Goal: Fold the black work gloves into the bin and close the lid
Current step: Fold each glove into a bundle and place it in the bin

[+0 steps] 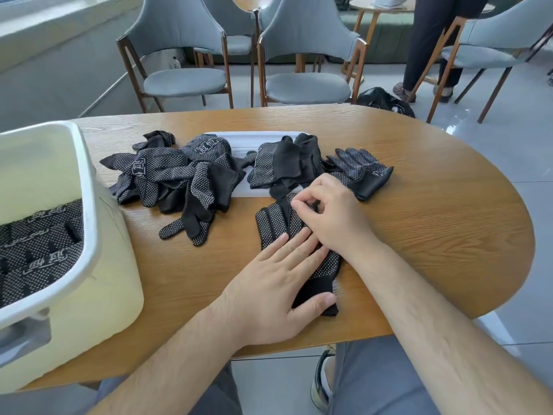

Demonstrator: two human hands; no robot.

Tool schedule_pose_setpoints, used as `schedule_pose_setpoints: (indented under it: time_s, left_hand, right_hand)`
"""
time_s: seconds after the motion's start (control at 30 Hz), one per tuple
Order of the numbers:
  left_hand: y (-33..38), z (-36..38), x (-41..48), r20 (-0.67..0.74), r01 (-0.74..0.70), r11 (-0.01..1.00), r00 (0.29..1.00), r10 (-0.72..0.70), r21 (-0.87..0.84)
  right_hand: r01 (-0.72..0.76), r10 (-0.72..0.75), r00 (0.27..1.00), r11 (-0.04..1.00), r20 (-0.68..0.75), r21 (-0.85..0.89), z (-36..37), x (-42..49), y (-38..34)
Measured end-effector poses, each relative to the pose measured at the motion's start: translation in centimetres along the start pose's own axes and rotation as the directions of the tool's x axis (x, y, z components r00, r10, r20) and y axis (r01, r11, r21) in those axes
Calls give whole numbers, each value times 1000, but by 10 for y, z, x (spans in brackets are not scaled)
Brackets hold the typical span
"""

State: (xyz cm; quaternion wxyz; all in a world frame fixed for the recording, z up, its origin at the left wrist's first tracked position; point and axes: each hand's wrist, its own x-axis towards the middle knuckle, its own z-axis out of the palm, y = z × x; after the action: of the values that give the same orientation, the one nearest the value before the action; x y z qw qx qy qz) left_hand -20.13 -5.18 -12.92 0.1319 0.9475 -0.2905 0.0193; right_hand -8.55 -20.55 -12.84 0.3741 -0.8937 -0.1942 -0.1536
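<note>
One glove: flat on table, right of bin
Left hand: fingers straight, pressing glove
Right hand: fingers curled, pinching glove
Pile: more gloves beside bin

My body, seen from above: left grip and right grip on bare, lightly haired forearms; grey-blue trousers; one dark sneaker, pale-soled.
</note>
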Motion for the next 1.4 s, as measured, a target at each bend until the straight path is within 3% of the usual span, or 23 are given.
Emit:
schedule_pose_setpoints:
  time_s: [0.27,0.43,0.6,0.9,1.13,1.27,1.4]
  left_hand:
    - [0,-1,0,-79,2,996,997,-9,-94]
    - [-1,-3,-3,-201,-36,986,980,2,-165]
    - [2,-3,-1,-168,-40,988,986,15,-146]
    - [2,-2,-2,-201,-44,984,979,8,-175]
    - [1,-2,-4,-220,-66,971,975,14,-230]
    - [2,-8,-10,-339,-95,975,941,22,-201]
    - [3,-8,-10,-310,-159,974,945,103,-161]
  right_hand:
    - [-96,97,993,995,61,-24,1,2,4]
    - [8,-8,1000,995,5,96,-1,8,-2]
    - [79,-67,981,995,183,-57,8,14,-9]
    - [87,-88,996,996,27,6,5,9,-12]
    - [-17,25,992,998,126,-64,6,9,-10]
    - [76,-75,992,997,104,-6,0,12,-22]
    - [133,-101,952,986,287,-95,6,18,-31]
